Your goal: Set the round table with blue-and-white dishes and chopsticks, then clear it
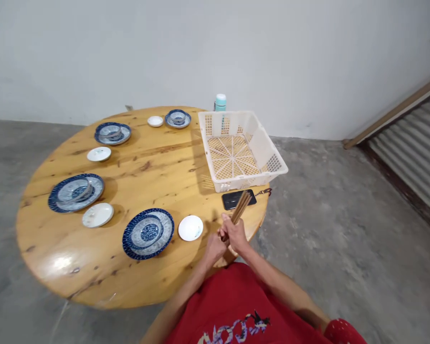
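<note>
A bundle of brown wooden chopsticks (241, 206) slants up and away from me at the near right edge of the round table. My right hand (235, 234) is closed around its lower part. My left hand (215, 247) is closed at the bottom end, against the right hand; its fingertips are partly hidden. Just left of my hands lies a small white dish (190, 228). Beyond it on the left is a blue-patterned plate (131, 239) with a bowl (149, 232) on it. The upper ends of the chopsticks overlap a black phone (231, 200) lying flat.
A white plastic basket (275, 157) stands at the table's right side, with a turquoise bottle (220, 102) behind it. Around the wooden table (157, 179) are more blue plates with bowls, such as this plate (53, 198), and small white dishes (98, 215). A wall stands behind.
</note>
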`<state>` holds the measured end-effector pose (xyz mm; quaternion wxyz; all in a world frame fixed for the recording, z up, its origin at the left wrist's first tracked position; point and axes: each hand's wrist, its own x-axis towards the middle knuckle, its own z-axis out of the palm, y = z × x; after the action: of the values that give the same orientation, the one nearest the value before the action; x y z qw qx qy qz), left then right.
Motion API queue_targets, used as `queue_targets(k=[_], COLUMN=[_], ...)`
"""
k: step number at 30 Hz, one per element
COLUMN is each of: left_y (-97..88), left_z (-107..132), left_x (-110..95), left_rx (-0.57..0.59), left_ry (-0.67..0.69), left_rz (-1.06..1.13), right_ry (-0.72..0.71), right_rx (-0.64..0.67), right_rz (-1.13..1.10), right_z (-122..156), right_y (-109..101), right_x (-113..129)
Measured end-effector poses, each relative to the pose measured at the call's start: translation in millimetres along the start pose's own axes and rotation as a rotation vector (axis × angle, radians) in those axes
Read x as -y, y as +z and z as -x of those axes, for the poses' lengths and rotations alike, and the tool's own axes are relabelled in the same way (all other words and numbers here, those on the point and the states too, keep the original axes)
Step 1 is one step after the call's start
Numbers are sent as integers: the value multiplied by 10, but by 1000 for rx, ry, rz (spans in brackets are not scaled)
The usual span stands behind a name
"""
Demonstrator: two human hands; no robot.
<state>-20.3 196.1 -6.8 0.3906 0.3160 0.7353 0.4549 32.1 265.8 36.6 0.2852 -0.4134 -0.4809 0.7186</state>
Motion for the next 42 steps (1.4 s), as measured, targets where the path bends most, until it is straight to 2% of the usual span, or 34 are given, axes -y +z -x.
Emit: queue_targets(k=[3,5,8,10,12,14,16,20,28,31,34,38,40,42], left_y=[-53,-93,-155,-196,-235,-274,-307,-325,-190,-196,-236,-249,-244,-247], left_z=[121,191,239,230,199,152,91,-56,-324,-410,-487,-500,-449,-367], left_x=[-147,-261,-397,-445,-465,-472,-477,-506,-696,-841,-1000,-1063,-983,-835], left_rx=[180,225,137,92,77,62,27,-46,-152,-102,-47,-73,-141,-223], left_ry=[18,21,97,135,118,100,121,117,-78,-127,-54,42,13,-65], left_rz=[75,160,201,235,293,349,385,378,333,322,252,286,289,258], right_ry=[123,173,174,98,-27,-150,-211,-161,-96,-22,62,-30,-68,-40], right_rx=[47,126,123,65,47,91,155,246,362,403,451,373,314,231], right_rz=[-176,-193,-139,-61,73,210,265,179,233,274,262,208,280,389], right_z=[-45,-66,-58,-23,26,66,72,-72,-566,-702,-919,-1494,-1891,-2300], right_y=[52,97,194,262,314,347,367,383,273,231,189,36,-106,-280], right_x=[360,561,700,700,671,652,659,705,755,888,1104,1465,1632,1744])
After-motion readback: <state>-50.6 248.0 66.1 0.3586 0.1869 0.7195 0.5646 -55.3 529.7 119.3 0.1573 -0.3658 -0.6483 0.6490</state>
